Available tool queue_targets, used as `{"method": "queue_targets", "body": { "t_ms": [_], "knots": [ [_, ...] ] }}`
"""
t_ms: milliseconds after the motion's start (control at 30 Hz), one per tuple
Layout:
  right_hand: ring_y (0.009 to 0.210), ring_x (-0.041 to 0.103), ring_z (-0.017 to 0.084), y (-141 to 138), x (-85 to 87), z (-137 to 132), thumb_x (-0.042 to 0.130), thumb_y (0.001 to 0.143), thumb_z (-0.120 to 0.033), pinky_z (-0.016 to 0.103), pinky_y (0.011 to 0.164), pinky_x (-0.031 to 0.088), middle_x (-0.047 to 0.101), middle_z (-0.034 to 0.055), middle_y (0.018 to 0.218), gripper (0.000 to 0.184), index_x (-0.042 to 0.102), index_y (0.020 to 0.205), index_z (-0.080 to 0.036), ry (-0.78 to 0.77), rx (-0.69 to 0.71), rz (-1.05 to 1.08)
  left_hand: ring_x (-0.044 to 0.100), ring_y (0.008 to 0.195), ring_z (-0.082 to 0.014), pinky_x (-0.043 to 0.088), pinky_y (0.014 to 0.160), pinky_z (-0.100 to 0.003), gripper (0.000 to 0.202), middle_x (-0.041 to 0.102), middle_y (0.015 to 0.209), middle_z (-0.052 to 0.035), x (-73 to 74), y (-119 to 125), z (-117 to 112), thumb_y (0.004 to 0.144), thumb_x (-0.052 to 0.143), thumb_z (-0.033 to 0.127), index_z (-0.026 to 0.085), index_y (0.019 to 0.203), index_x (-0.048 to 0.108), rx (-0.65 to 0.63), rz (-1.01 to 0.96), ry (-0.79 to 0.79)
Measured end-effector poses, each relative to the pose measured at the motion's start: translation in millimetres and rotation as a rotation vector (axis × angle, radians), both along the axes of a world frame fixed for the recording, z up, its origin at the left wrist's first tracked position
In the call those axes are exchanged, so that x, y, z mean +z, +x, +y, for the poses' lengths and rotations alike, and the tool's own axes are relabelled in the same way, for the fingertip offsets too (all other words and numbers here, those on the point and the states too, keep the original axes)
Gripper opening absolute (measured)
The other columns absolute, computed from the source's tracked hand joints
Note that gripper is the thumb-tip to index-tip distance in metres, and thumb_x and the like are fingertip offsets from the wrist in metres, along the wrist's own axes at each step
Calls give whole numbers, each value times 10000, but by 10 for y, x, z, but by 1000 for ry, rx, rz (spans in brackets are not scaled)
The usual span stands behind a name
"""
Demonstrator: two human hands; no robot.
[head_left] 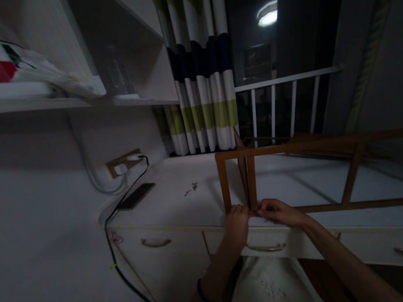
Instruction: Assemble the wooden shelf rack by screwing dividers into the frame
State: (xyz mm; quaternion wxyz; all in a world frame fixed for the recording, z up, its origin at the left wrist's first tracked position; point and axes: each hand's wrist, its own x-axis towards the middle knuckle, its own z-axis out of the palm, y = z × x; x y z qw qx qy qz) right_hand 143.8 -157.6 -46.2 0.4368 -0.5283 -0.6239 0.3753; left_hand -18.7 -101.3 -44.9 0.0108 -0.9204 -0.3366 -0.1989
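Wooden frame stood on the white table, running from just right of centre out past the right edge of view, its lower rail near the front edge. Both hands were at its lower left corner. Left hand had its fingers curled over the frame at the foot of the end post, grasping it. Right hand was just beside it, fingers bent and tips drawn together at the foot of the next upright; too dark and small to tell whether they gripped anything. Small dark pieces of hardware lay loose on the table, left of the frame, well apart from both hands. Phone lay flat farther left, near the wall, with a black cable passing beside it from the socket strip and hanging down off the table's left end. Striped curtain hung behind the table, white railing to its right. Drawer handle showed just below the hands.
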Motion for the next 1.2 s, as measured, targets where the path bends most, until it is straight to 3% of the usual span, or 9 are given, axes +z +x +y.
{"method": "queue_targets", "body": {
  "t_ms": [300, 533, 633, 700, 800, 900, 1067, 1200],
  "knots": [
    [499, 359, 64, -134, -72, -33, 552, 753, -486, 195, 463, 277, 389, -55, 587, 363, 441, 665, -152, 60, -6, -34, 487, 955, -197, 383, 856, -348, 161, 582, 912, -76, -102, -111, -99, 833, 407, 156, 122, 901, 549, -36, -145, -79],
    [472, 351, 58, -164, -77, -144, 524, 774, -485, 191, 454, 291, 375, -63, 573, 363, 409, 659, -160, 80, -28, -35, 449, 1069, -187, 359, 922, -330, 412, 541, 1101, -80, -145, -220, -252, 789, 460, 137, 169, 1194, 389, -124, -432, -229],
    [497, 380, 66, -188, -96, -182, 527, 764, -492, 199, 471, 306, 400, -52, 590, 371, 412, 649, -159, 103, -43, -66, 401, 1126, -157, 352, 938, -297, 413, 459, 1207, -49, -278, -354, -452, 778, 480, 171, 211, 1178, 389, -133, -624, -308],
    [532, 405, 79, -229, -129, -221, 525, 761, -490, 210, 497, 320, 416, -43, 603, 365, 415, 646, -161, 142, -75, -93, 415, 1097, -167, 388, 883, -307, 350, 445, 1189, -71, -440, -448, -579, 790, 452, 200, 196, 1137, 403, -50, -779, -372],
    [592, 436, 105, -327, -208, -316, 527, 766, -450, 230, 542, 335, 465, -23, 644, 305, 454, 672, -169, 212, -142, -149, 471, 995, -183, 421, 797, -328, 313, 465, 1093, -97, -694, -539, -690, 768, 474, 239, 164, 1065, 412, 96, -988, -508],
    [601, 444, 122, -427, -291, -434, 545, 757, -390, 244, 555, 328, 510, -6, 682, 225, 503, 688, -180, 271, -209, -206, 510, 932, -177, 446, 744, -309, 325, 502, 1044, -82, -815, -523, -728, 712, 552, 279, 164, 1002, 464, 82, -1106, -694],
    [655, 498, 149, -494, -352, -571, 541, 766, -358, 257, 601, 355, 548, 5, 698, 183, 522, 711, -185, 307, -280, -204, 559, 902, -206, 455, 758, -314, 335, 599, 925, -85, -726, -318, -777, 658, 628, 377, 135, 883, 577, -107, -1247, -1000],
    [674, 506, 143, -483, -321, -612, 521, 785, -391, 250, 625, 377, 549, 3, 704, 223, 501, 703, -185, 306, -263, -136, 560, 953, -220, 443, 811, -350, 453, 592, 1016, -118, -699, -164, -779, 740, 513, 481, 142, 1038, 540, -145, -1428, -1207]
  ]
}}
